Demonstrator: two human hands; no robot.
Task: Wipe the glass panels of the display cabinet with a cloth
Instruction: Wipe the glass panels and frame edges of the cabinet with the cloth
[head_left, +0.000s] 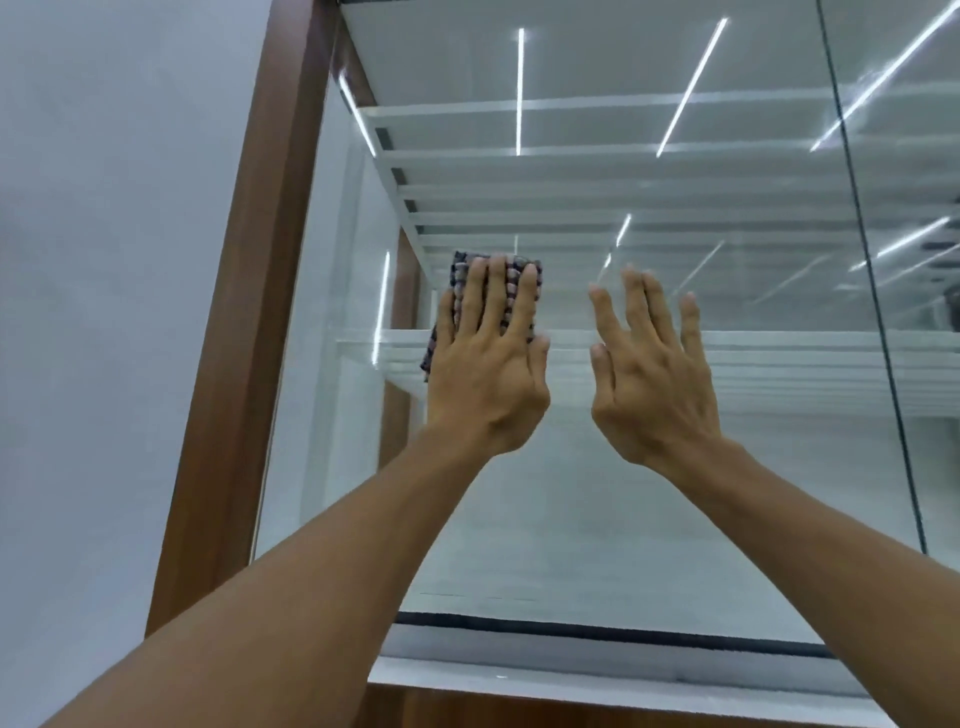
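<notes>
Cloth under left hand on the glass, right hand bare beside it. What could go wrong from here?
1. The right hand is spread bare at the glass panel. If it touches, which I cannot tell, it may leave fingerprints.
2. The left hand presses the cloth with flat fingers, not gripping it, so the cloth could slip or bunch.
3. The cloth covers little more than the hand, so strips near the wooden frame may get missed.

Shop or showroom; wood-framed glass display cabinet (571, 519); reflected strip lights (519, 88).
</notes>
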